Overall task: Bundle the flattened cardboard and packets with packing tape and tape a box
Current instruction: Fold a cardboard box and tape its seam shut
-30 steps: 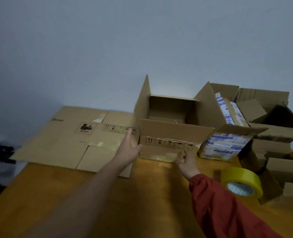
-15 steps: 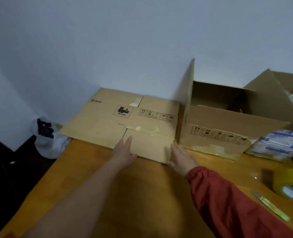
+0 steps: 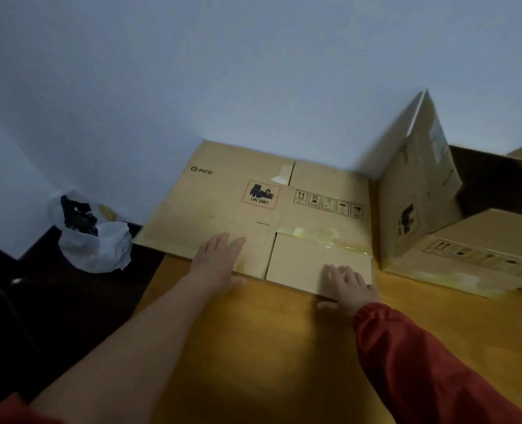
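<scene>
Both hands have left the open box, where they were a second ago, and now lie on the flattened cardboard [image 3: 223, 191]. The left hand has slid a little further onto it than half a second before.

This flattened cardboard lies on the far left part of the bench [image 3: 253, 347]. Its far edge is against the wall [image 3: 253, 71]. Its left corner reaches over the left edge of the bench, above the dark floor, where a white plastic bag [image 3: 94, 240] sits near the wall. Its right edge is just beside the raised flap of the open box [image 3: 419, 203], which stands upright and closes that side. Toward the person, the wide wooden surface of the bench gives room between the cardboard and the body. A strip of yellowish tape [image 3: 324, 235] runs along the fold of the right near flap.

The left hand [image 3: 220, 258] lies flat on the left near flap, its fingers straight and slightly spread, and it holds nothing. The right hand [image 3: 348, 286], coming out of a red sleeve [image 3: 422, 362], rests with straight fingers on the near edge of the right flap. Its thumb is down at the edge, on the bench side; I cannot tell if the thumb goes under the cardboard.
</scene>
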